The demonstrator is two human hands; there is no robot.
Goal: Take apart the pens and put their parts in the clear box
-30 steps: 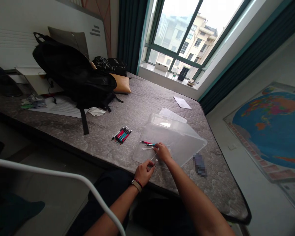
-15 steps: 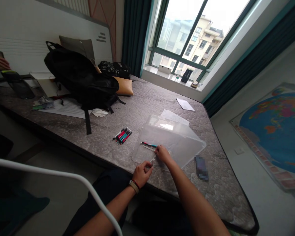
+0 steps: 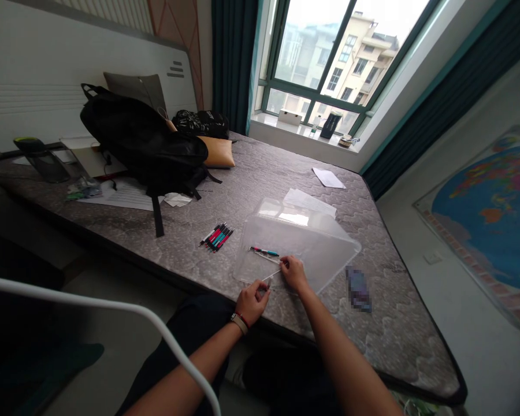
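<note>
My right hand point(image 3: 293, 273) is closed in a pinch on one end of a thin white stick point(image 3: 272, 275). The stick's other end reaches my left hand point(image 3: 252, 301), whose fingers are closed on a small clear piece point(image 3: 268, 283), too small to name. Both hands are over the near edge of a clear plastic case point(image 3: 316, 248). On the case, just beyond my fingers, lie a dark and blue pen point(image 3: 264, 251) and a thin pale rod point(image 3: 266, 258). Left of the case, several red, teal, black and white pens point(image 3: 217, 237) lie side by side on the mattress.
A black backpack point(image 3: 143, 133) lies on the mattress point(image 3: 182, 254) at the back left, beside a tan pouch point(image 3: 219, 151). Paper sheets point(image 3: 309, 201) lie behind the case. A blurred dark object point(image 3: 359, 289) is at the right. A white curved tube point(image 3: 112, 306) crosses the lower left.
My right hand has shifted slightly right, away from the left hand, and more of the white stick shows between them. The view has turned a little; the hand at the far left is out of view.
</note>
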